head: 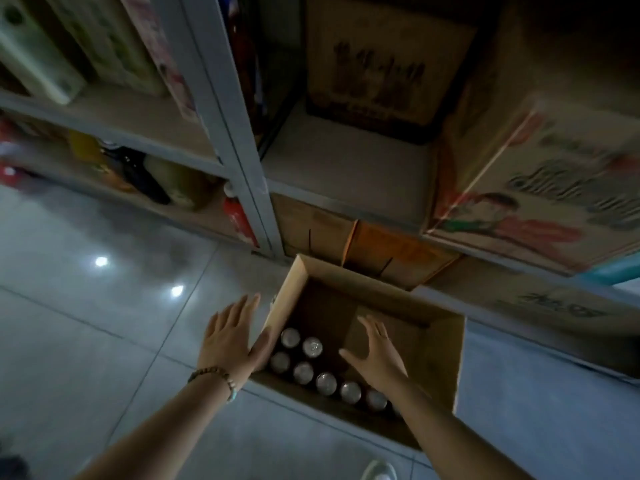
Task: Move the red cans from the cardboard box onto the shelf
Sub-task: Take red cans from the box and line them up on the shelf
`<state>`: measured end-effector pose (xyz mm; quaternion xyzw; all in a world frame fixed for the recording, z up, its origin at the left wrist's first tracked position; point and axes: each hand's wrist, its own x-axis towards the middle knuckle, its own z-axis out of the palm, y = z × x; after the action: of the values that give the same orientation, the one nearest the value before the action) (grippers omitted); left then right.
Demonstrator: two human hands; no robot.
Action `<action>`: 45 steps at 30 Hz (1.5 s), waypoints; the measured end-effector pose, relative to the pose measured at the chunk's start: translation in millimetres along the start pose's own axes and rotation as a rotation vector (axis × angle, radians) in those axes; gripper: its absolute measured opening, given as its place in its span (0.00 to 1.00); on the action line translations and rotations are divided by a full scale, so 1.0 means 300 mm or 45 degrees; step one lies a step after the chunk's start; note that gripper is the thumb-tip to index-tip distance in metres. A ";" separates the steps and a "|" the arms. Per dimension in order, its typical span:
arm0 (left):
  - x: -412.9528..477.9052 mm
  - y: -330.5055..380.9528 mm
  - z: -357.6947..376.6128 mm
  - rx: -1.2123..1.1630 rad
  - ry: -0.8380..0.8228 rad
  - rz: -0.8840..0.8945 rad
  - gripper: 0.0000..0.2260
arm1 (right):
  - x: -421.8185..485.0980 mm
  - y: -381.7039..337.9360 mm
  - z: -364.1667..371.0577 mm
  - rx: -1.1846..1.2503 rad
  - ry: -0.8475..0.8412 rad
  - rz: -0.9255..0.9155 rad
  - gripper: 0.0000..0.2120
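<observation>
Open brown cardboard box point(446, 358) on the grey tiled floor point(104, 341), at the foot of the grey metal shelf point(346, 161). The cans point(303, 372), showing only their silver lids, stand along the box's left wall and near edge. My left hand point(230, 336) lies flat against the outside of the left wall, fingers straight and together. My right hand point(377, 355) hovers inside the box, fingers straight, thumb spread, holding nothing.

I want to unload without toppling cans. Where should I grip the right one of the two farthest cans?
Probably from above, gripping its top rim: the can stands upright with neighbours tight on two sides; only the side facing the bare floor of the cardboard box is free.
</observation>
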<state>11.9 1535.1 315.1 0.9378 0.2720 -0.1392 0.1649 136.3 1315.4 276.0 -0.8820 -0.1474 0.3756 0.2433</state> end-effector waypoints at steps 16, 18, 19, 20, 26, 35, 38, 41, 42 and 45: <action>0.291 -0.204 0.699 -0.407 0.178 0.038 0.33 | 0.600 0.260 0.733 0.135 -0.209 0.198 0.35; 0.290 -0.204 0.699 -0.415 0.186 0.037 0.33 | 0.614 0.259 0.748 0.065 -0.141 0.228 0.35; 0.289 -0.204 0.695 -0.417 0.168 0.031 0.33 | 0.614 0.259 0.745 0.067 -0.109 0.245 0.35; 0.287 -0.203 0.693 -0.411 0.148 0.027 0.33 | 0.604 0.257 0.735 0.120 -0.076 0.263 0.34; 0.239 -0.137 0.562 -0.235 0.023 -0.068 0.33 | 0.428 0.187 0.446 0.435 0.157 0.180 0.31; 0.048 0.342 -0.263 -0.544 -0.024 0.455 0.40 | -0.175 -0.232 -0.445 0.671 0.319 -0.304 0.30; -0.055 0.505 -0.555 -0.626 0.007 0.631 0.40 | -0.413 -0.406 -0.727 0.666 0.376 -0.440 0.24; -0.167 0.657 -0.825 -0.773 0.081 0.739 0.35 | -0.634 -0.555 -0.978 0.632 0.418 -0.528 0.29; -0.205 0.705 -0.908 -0.830 0.100 0.771 0.33 | -0.705 -0.596 -1.054 0.593 0.442 -0.549 0.29; -0.293 0.834 -1.112 -1.003 0.129 0.865 0.32 | -0.892 -0.687 -1.265 0.526 0.456 -0.603 0.20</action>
<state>136.8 1423.2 706.9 0.8457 -0.0081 0.0807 0.5275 218.7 1248.8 772.9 -0.8075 -0.2236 0.1704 0.5186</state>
